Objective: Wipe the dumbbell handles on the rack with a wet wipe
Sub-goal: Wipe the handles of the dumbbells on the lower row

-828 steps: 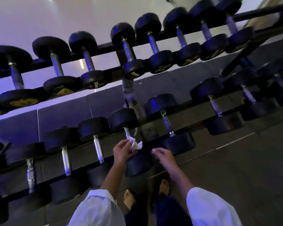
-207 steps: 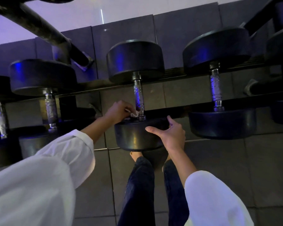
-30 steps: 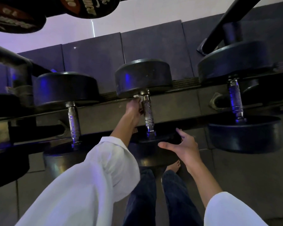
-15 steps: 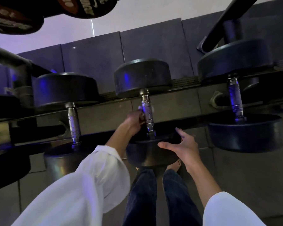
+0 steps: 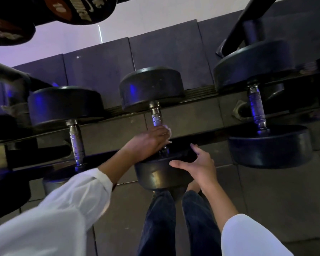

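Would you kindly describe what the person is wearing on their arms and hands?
Both arms are in loose white sleeves: the left sleeve and right sleeve end at the forearm. The left hand and right hand are bare, with no gloves or watch visible.

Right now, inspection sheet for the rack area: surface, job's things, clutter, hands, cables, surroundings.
Surface: rack rail carries three dumbbells side by side, handles running toward the camera.
Job's things: wet wipe sits on the middle dumbbell handle, low near its front head; left dumbbell handle and right dumbbell handle are bare.
Clutter: nothing seen.
Hands: left hand grips the wet wipe around the middle dumbbell handle; right hand is open beside the front head, contact unclear.
Cables: nothing seen.
Surroundings: dark tiled floor, dark wall panels, upper-tier dumbbells overhead.
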### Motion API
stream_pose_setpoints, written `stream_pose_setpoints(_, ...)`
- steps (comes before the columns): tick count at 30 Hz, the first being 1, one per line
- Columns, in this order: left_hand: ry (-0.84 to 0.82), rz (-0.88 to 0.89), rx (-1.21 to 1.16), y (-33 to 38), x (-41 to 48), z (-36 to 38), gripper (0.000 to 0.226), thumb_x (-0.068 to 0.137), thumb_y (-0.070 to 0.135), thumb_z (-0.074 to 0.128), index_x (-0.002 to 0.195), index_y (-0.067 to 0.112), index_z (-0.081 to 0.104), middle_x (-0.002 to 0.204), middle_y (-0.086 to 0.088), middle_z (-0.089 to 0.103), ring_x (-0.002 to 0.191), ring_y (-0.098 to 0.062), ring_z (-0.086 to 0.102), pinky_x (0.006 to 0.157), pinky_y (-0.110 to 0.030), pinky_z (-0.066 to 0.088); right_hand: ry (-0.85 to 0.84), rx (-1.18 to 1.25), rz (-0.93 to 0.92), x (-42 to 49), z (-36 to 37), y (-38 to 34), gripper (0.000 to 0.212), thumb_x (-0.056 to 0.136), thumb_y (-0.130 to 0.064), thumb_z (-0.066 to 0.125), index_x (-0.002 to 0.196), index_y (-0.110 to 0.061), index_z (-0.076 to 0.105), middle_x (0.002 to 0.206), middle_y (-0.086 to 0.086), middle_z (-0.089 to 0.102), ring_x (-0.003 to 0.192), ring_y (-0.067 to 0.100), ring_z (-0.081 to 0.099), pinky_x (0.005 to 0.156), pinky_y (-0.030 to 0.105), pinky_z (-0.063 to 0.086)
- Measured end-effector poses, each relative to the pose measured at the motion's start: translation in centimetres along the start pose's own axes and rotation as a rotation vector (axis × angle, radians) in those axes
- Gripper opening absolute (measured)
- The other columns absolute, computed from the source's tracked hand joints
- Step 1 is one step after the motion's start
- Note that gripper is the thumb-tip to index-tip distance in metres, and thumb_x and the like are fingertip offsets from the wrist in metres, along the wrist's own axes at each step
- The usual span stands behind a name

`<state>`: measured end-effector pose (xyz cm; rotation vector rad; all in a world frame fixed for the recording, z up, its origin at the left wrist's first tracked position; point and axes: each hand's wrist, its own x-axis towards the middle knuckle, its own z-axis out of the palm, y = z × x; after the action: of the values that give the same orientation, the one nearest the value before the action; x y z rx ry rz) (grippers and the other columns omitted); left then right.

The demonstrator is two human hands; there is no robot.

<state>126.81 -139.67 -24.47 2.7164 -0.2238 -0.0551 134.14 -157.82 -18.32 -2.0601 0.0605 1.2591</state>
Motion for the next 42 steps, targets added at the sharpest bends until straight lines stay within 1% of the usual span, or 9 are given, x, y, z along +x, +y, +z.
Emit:
stream_pose_setpoints(3,-0.075,0.108,0.191,-2.7,1.3,-1.4,0.039,0.081,0.015,0.038,0.102,0.006,0.07,0.109,-0.009,0.069,0.104,-0.025,0.065,0.087,-0.034,0.052,-0.007,-0.009,-0.015,-0.1,-0.1,-0.1,0.098,0.059,-0.036,0.085,0.142,-0.02,0.035,0.149,0.001,0.035,0.14,0.022,0.025,0.11,0.036,0.026)
stream_pose_setpoints(7,-0.101,-0.118,0.334,-3.3,2.8,-1.1,0.039,0.082,0.019,0.038,0.101,0.006,0.07,0.108,-0.01,0.069,0.104,-0.024,0.065,0.084,-0.035,0.054,-0.01,-0.03,-0.027,-0.1,-0.2,0.0,0.098,0.06,-0.038,0.083,0.143,-0.02,0.034,0.15,0.001,0.033,0.14,0.023,0.024,0.11,0.038,0.026)
stream_pose_setpoints(12,-0.271,0.125,0.154,-1.4,2.1,-0.4,0.024,0.083,0.013,0.046,0.081,0.004,0.068,0.091,-0.011,0.067,0.091,-0.03,0.065,0.079,-0.037,0.055,-0.013,-0.034,-0.027,-0.1,-0.2,0.0,0.098,0.06,-0.038,0.084,0.143,-0.02,0.034,0.15,0.001,0.033,0.14,0.023,0.025,0.11,0.038,0.026)
stream_pose_setpoints(16,-0.319,-0.205,0.31,-2.7,5.5,-1.4,0.042,0.087,0.01,0.024,0.11,0.0,0.059,0.123,-0.015,0.054,0.119,-0.031,0.049,0.092,-0.041,0.047,-0.015,-0.032,-0.025,0.0,-0.2,0.0,0.098,0.059,-0.037,0.083,0.143,-0.02,0.034,0.15,0.001,0.033,0.14,0.023,0.024,0.11,0.039,0.025)
stream_pose_setpoints(21,-0.419,0.084,0.084,0.5,2.8,-0.6,0.031,0.087,0.014,0.04,0.089,0.002,0.069,0.097,-0.013,0.064,0.101,-0.032,0.06,0.09,-0.037,0.047,-0.017,-0.035,-0.023,-0.2,-0.2,-0.1,0.097,0.06,-0.037,0.083,0.143,-0.02,0.034,0.149,0.0,0.034,0.14,0.022,0.023,0.11,0.038,0.025)
stream_pose_setpoints(29,-0.064,-0.26,0.035,-1.8,2.7,0.5,0.031,0.087,-0.001,0.052,0.116,0.0,0.062,0.132,-0.017,0.054,0.128,-0.031,0.046,0.103,-0.045,0.043,-0.005,-0.04,-0.012,-0.1,-0.1,-0.1,0.097,0.06,-0.038,0.084,0.142,-0.02,0.035,0.15,-0.001,0.033,0.14,0.023,0.024,0.11,0.039,0.026)
stream_pose_setpoints(33,0.084,-0.314,-0.465,0.7,-0.8,0.3,0.026,0.084,-0.005,0.054,0.102,0.003,0.07,0.115,-0.012,0.066,0.115,-0.008,0.051,0.103,-0.009,0.033,0.003,-0.025,-0.015,-0.2,-0.2,-0.2,0.097,0.059,-0.036,0.084,0.142,-0.02,0.036,0.15,0.0,0.034,0.139,0.021,0.026,0.109,0.035,0.027)
stream_pose_setpoints(40,0.789,-1.111,-0.923,0.0,3.6,0.7,0.021,0.075,-0.006,0.068,0.089,0.01,0.07,0.084,-0.009,0.069,0.073,-0.009,0.064,0.073,-0.021,0.051,0.014,-0.022,0.009,-0.1,0.0,0.0,0.098,0.058,-0.038,0.084,0.142,-0.024,0.035,0.15,-0.002,0.032,0.139,0.024,0.026,0.109,0.045,0.029)
stream_pose_setpoints(42,0.804,-1.373,-1.112,0.8,3.3,1.3,0.015,0.08,-0.009,0.06,0.086,0.003,0.067,0.07,-0.009,0.065,0.063,-0.014,0.057,0.064,-0.026,0.048,0.013,-0.033,0.013,-0.2,0.0,-0.1,0.098,0.059,-0.038,0.084,0.142,-0.025,0.035,0.15,-0.002,0.032,0.139,0.024,0.026,0.108,0.046,0.029)
